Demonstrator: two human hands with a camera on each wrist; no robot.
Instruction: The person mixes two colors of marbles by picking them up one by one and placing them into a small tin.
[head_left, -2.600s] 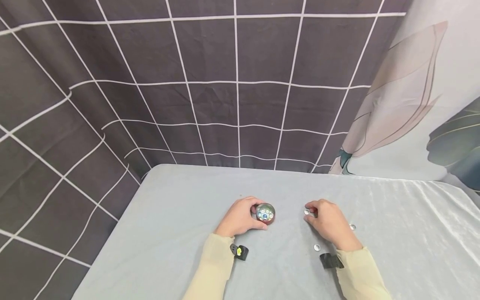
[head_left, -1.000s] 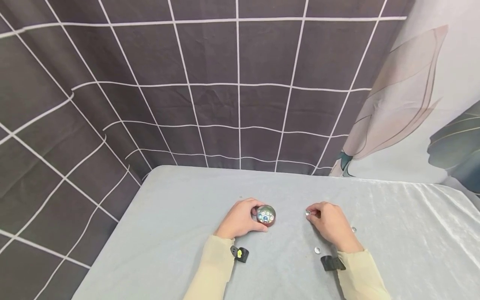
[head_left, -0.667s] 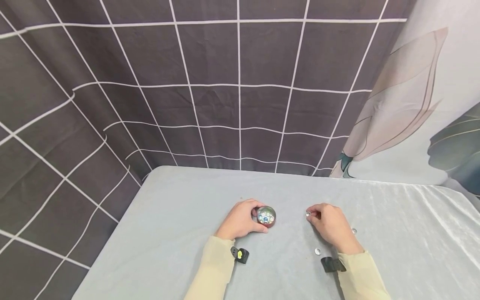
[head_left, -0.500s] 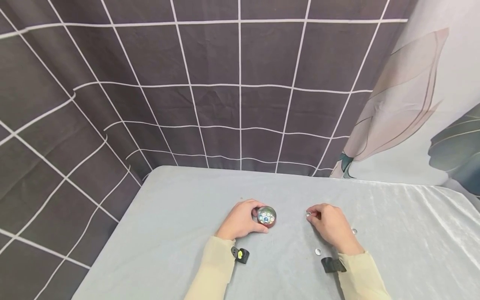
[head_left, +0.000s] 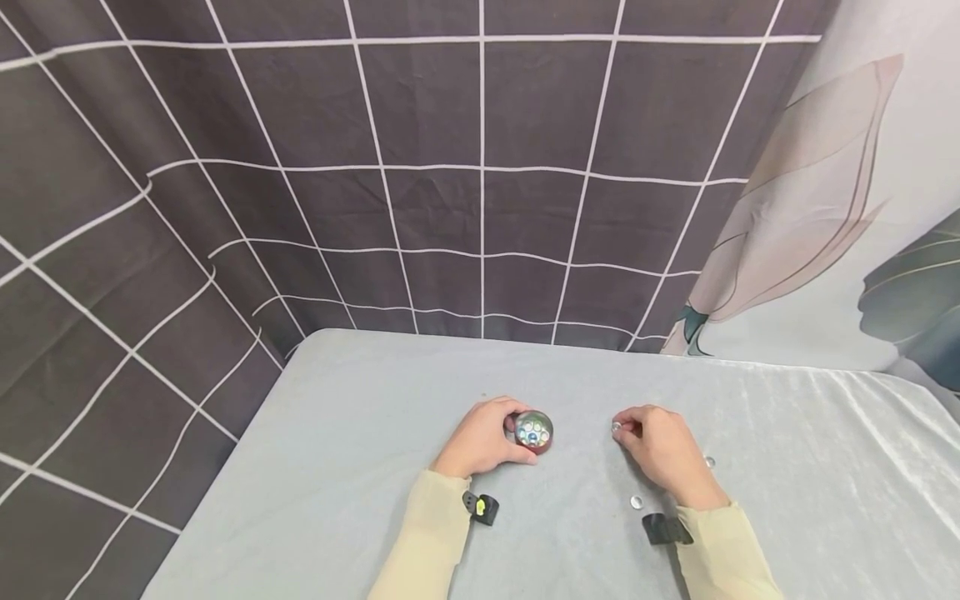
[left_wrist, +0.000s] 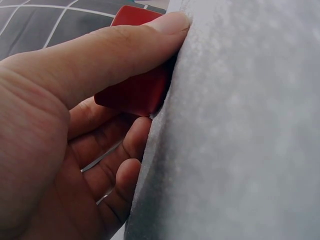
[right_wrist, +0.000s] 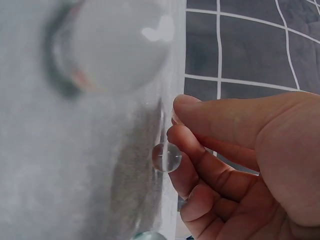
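My left hand (head_left: 480, 437) holds a small round red container (head_left: 543, 446) from its left side, thumb at the near side and fingers at the far side. Several clear, shiny glass marbles (head_left: 532, 433) show inside it, one looking blue. In the left wrist view the thumb lies across the red wall (left_wrist: 137, 92), low by the cloth. To the right, my right hand (head_left: 663, 450) pinches a clear glass marble (head_left: 617, 427) between thumb and fingertips. The right wrist view shows another clear marble (right_wrist: 166, 157) by the curled fingers.
Loose clear marbles lie on the pale grey cloth-covered table (head_left: 360, 417): one marble (head_left: 637, 502) near the right wrist, another marble (head_left: 710, 462) right of the hand. A dark curtain with white grid lines (head_left: 420, 208) hangs behind, with a leaf-patterned curtain (head_left: 810, 225) at the right.
Since the earliest frame, my right thumb and fingertips have closed on the marble they were reaching around. My left hand stays on the container; the view has shifted slightly.
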